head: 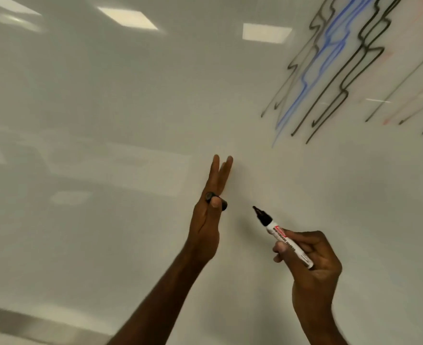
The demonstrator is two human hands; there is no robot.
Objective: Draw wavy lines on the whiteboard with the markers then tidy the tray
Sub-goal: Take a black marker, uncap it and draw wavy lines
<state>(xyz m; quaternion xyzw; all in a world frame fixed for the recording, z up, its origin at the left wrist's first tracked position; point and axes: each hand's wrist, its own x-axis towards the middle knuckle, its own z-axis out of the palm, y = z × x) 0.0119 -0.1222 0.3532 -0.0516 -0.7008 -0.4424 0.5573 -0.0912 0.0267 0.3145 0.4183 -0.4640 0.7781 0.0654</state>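
Observation:
A glossy whiteboard [130, 108] fills the view. Black, grey and blue wavy lines [339, 58] run across its upper right. My right hand [312, 265] grips an uncapped black whiteboard marker [283, 236], tip pointing up-left, a little off the board's bare middle. My left hand [209, 220] is raised beside it, fingers stretched upward near the board, while the thumb pins the black marker cap [216, 200] against the fingers. The tray is out of view.
Ceiling lights reflect on the board at the top [266, 33]. A grey strip [31, 322], seemingly the board's lower frame, crosses the bottom left corner. Faint red smudges [387, 120] lie right of the drawn lines.

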